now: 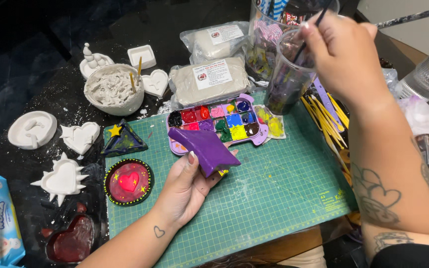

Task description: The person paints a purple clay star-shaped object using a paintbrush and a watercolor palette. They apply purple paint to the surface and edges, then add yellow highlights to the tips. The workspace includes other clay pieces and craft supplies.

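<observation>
Resting purple clay piece [205,147] across left fingers [190,164]

The purple piece [205,147] in the left hand [184,188] looks like painted plaster, with a smooth, wet gloss. The cup [288,74] is clear plastic, stained with paint. The cutting mat [274,198] is matt green rubber or vinyl. The unpainted heart casts [79,136] are chalky white and matt. The red heart dish [128,182] shines glossy.
</observation>
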